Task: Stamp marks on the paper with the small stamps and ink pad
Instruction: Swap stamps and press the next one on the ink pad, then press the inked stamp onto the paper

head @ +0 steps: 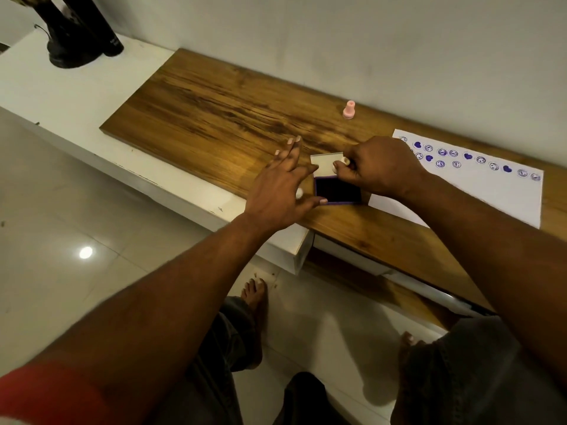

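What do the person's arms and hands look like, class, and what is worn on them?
Both forearms are bare. The left hand and right hand show no gloves, rings or watch. A red sleeve covers the left upper arm; no sleeve shows on the right.

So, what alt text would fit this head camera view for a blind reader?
Seen from above, a person's right hand pinches the raised white lid of an open purple ink pad on a wooden tabletop, while the left hand, fingers spread, touches its near edge. A paper with purple stamp marks lies to the right; a pink stamp stands behind.
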### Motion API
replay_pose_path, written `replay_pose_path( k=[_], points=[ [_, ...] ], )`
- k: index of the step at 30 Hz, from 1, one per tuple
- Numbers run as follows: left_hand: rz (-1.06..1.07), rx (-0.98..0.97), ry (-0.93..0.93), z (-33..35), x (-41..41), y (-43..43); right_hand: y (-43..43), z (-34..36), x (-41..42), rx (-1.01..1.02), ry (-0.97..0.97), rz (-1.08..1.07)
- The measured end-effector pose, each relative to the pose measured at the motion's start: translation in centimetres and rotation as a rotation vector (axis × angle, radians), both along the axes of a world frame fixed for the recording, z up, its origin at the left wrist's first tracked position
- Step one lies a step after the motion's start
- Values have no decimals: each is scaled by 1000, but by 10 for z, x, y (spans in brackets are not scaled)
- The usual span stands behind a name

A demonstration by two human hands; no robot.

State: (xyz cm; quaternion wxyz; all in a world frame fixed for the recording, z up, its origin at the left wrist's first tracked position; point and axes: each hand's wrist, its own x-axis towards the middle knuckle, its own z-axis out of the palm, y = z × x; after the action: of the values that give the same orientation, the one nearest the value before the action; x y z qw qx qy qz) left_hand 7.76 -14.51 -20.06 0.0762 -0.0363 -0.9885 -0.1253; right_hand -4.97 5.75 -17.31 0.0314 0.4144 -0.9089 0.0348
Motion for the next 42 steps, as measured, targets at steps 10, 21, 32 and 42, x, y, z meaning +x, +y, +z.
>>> replay_pose_path(
  k=[10, 21, 32, 42],
  points=[
    [-32, -69, -196, -1, -31, 24, 14, -19, 20, 185, 22, -83],
    [34, -1, -235, 2, -30, 26, -15, 37, 22, -104, 257, -208],
    [79, -7, -287, 8, -38, 31, -8, -28, 38, 294, -15, -263],
    [27, -101, -242, 20, -47, 52, 24, 2, 20, -99, 21, -305]
  ],
)
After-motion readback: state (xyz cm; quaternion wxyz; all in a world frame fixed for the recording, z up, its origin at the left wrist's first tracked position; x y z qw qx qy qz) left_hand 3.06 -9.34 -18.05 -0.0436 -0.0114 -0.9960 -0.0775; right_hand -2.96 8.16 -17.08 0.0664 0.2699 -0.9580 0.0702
